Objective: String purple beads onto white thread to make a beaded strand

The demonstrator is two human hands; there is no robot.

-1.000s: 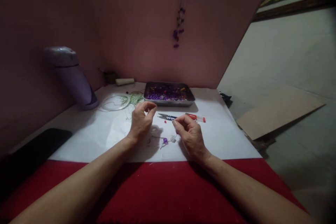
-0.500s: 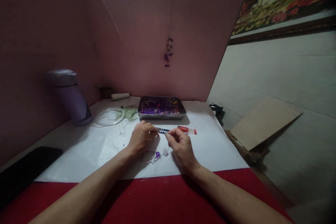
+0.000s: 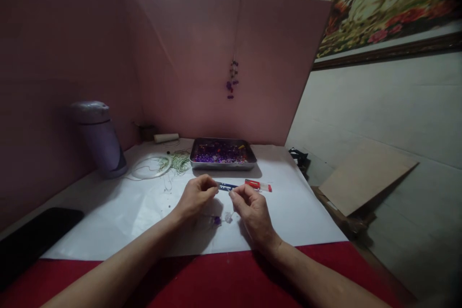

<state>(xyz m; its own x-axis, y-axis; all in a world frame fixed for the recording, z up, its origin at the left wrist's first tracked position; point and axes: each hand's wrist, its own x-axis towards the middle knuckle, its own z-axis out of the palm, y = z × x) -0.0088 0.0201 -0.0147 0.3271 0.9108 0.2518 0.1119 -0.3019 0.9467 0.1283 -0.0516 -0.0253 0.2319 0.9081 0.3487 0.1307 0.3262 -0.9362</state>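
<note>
My left hand (image 3: 199,194) is closed in a pinch over the white sheet (image 3: 292,221); whatever sits between its fingertips is too small to name. To its right, my right hand (image 3: 250,207) pinches a thin thread that leads down toward a clear bead cluster (image 3: 228,217). Beside that cluster lies a purple bead (image 3: 217,220). Dark blue tweezers or scissors (image 3: 226,186) rest just beyond my fingertips, partly hidden. A red and clear lighter-like item (image 3: 258,185) lies behind my right hand.
A metal tray (image 3: 224,166) of purple beads stands at the back. Left of it are green thread (image 3: 179,162), a coil of clear line (image 3: 151,174) and a white roll (image 3: 166,138). A purple bottle (image 3: 101,139) and a black object (image 3: 43,226) stand further left. Beads hang on the pink panel (image 3: 187,48).
The whole view has shifted slightly, so things sit lower in the picture. The red bit seen by my left fingertips no longer shows. Both hands keep their pinches.
</note>
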